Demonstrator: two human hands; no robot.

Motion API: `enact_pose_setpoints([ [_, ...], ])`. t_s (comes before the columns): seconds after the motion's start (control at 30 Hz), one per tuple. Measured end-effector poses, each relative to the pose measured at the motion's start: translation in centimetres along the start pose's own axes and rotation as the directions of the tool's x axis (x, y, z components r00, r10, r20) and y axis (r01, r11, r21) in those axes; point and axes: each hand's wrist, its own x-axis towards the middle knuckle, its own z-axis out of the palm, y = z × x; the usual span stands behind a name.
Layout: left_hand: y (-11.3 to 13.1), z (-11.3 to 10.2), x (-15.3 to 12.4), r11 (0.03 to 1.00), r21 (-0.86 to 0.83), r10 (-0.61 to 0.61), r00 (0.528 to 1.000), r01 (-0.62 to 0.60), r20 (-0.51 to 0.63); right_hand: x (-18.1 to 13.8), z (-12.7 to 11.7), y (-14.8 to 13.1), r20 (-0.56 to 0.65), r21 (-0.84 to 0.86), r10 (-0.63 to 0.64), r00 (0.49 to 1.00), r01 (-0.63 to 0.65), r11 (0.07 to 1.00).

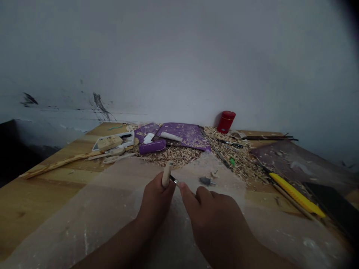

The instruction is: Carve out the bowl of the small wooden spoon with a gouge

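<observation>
My left hand is closed around a short pale wooden stick that points up out of the fist. My right hand is closed on a small carving tool, whose metal tip meets the stick just above my left fingers. Both hands hover over a translucent plastic sheet spread on the wooden table. A small grey metal bit lies on the sheet just beyond my right hand.
Wood shavings are heaped at the back, with purple boxes and a lid, a red can, a white tray with wood blocks, a long stick, a yellow knife and dark boards at right.
</observation>
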Motion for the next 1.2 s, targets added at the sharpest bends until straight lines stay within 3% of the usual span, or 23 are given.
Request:
enact_pose_setpoints([
  [0.1,0.5,-0.1,0.0,0.973,-0.197,-0.111,0.991,0.123,0.073,0.0,0.4,-0.1,-0.021,0.018,-0.018,1.000,0.018,1.000],
  [0.2,1.0,-0.3,-0.1,0.880,-0.388,-0.205,0.956,0.274,0.210,-0.1,1.5,-0.1,-0.041,0.045,-0.009,0.999,0.011,0.999],
  [0.37,1.7,-0.4,-0.5,0.710,-0.568,-0.218,0.897,0.417,0.386,0.0,3.6,0.7,-0.094,0.257,0.047,0.994,-0.021,0.966],
  [0.47,1.5,-0.4,-0.3,0.715,-0.576,-0.205,0.907,0.395,0.367,0.1,3.7,1.6,-0.039,0.433,0.115,0.993,-0.087,0.897],
  [0.53,1.2,-0.4,0.2,0.753,-0.544,-0.205,0.917,0.371,0.343,0.1,3.1,2.1,0.006,0.448,0.121,0.993,-0.111,0.887],
  [0.67,0.3,-0.4,0.9,0.818,-0.479,-0.194,0.937,0.318,0.291,-0.1,1.9,2.2,0.058,0.317,0.076,0.995,-0.091,0.944],
  [0.83,-0.3,-0.4,1.0,0.900,-0.362,-0.175,0.961,0.243,0.213,-0.5,1.2,1.6,-0.028,0.136,0.012,1.000,-0.008,0.991],
  [1.2,-0.2,-0.4,0.5,0.941,-0.306,-0.095,0.981,0.145,0.172,-0.3,0.6,1.4,-0.020,0.035,0.005,1.000,-0.004,0.999],
])
